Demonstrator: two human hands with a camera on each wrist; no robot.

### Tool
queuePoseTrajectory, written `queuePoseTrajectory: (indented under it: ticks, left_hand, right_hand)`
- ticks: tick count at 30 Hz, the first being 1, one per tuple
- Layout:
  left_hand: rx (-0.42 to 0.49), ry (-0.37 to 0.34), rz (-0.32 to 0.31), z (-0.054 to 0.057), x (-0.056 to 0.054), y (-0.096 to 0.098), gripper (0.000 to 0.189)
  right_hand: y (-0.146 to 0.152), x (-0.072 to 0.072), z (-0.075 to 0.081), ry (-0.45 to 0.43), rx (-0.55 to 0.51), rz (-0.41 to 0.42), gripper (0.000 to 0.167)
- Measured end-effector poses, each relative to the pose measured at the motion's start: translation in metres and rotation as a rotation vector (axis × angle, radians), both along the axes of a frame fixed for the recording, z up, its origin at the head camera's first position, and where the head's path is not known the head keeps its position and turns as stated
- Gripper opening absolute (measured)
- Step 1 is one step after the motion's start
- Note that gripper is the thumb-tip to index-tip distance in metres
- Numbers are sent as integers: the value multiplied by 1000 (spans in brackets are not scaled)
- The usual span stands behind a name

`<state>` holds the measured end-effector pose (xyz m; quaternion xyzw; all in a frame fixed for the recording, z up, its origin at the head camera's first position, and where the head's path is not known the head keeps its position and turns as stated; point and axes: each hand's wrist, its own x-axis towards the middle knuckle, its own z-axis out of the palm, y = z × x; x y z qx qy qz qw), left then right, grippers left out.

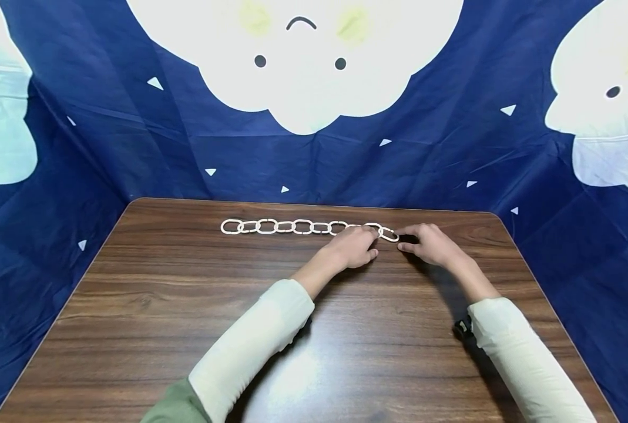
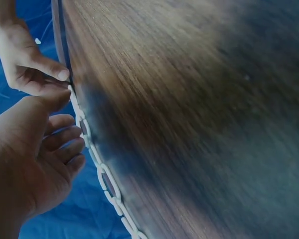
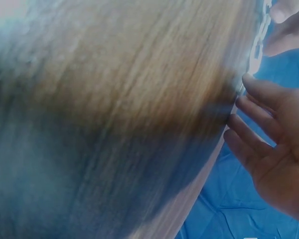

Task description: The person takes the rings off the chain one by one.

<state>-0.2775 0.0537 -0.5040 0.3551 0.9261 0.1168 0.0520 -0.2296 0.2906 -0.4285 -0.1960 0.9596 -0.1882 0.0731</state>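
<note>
Along the tabletop's [image 1: 134, 329] far edge lies a white chain [image 1: 312, 227]. Near that edge, the left hand [image 1: 353, 247] rests over links, fingers loose; the right hand [image 1: 432, 244], unclenched, is beside the end link.

- Before me stands a table [image 1: 134, 329], its brown top wood-grained, its far corners rounded; light glares off it towards my 6 o'clock.
- Near its far edge I have a white chain [image 1: 312, 227] lying nearly straight from about 11 to 1 o'clock, the 1 o'clock end slanting towards 4.
</note>
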Motion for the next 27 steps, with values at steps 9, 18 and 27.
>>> queuePoseTrajectory:
  ticks: [9, 18, 27]
  left_hand:
    - [3, -19, -21, 2, 3, 0, 36]
    - [-2, 17, -59, -2, -4, 0, 18]
    - [14, 34, -32, -3, -1, 9, 32]
  right_hand:
    - [-5, 2, 2, 20, -15, 24, 33]
    - [4, -5, -11, 117, -99, 129, 22]
    - [7, -15, -29, 192, -59, 154, 7]
